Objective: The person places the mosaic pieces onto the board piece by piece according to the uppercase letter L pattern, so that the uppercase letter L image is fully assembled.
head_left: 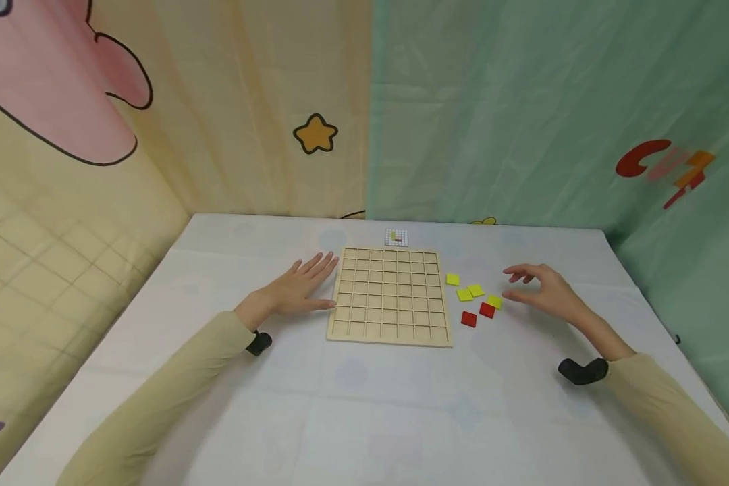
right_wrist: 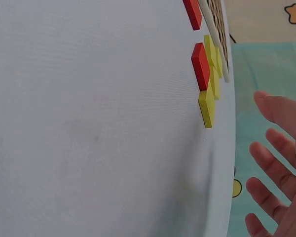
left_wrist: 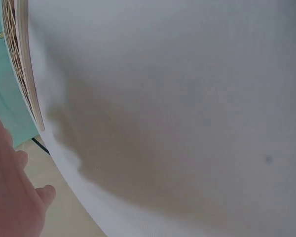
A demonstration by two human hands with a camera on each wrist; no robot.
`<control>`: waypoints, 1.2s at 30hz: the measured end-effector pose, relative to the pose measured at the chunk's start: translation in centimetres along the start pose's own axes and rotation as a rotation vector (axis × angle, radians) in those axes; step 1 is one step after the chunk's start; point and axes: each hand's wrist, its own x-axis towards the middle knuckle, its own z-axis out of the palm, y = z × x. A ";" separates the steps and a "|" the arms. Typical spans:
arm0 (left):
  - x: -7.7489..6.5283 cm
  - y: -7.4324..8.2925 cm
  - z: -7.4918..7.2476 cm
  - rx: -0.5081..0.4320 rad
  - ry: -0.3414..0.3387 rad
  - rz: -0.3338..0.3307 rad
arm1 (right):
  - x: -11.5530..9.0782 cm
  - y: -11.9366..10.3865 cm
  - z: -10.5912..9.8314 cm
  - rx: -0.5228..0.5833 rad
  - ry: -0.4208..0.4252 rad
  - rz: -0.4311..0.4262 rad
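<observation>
A wooden grid board of square cells lies in the middle of the table, with no tiles in its cells. Beside its left edge is my left hand, fingers spread and straight, the tips at or close to the rim. Several yellow square tiles and two red square tiles are scattered right of the board. To the right of these tiles my right hand hovers over the table, fingers loosely bent, thumb apart, holding nothing. In the right wrist view, a red tile touches a yellow tile.
A small printed grid card with coloured squares lies behind the board. White cloth covers the table. Printed curtains stand along the back and sides. Each wrist carries a black band device.
</observation>
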 end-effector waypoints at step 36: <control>2.7 0.4 0.9 0.101 -0.177 0.041 | 0.2 0.6 1.7 -0.090 -0.126 -0.007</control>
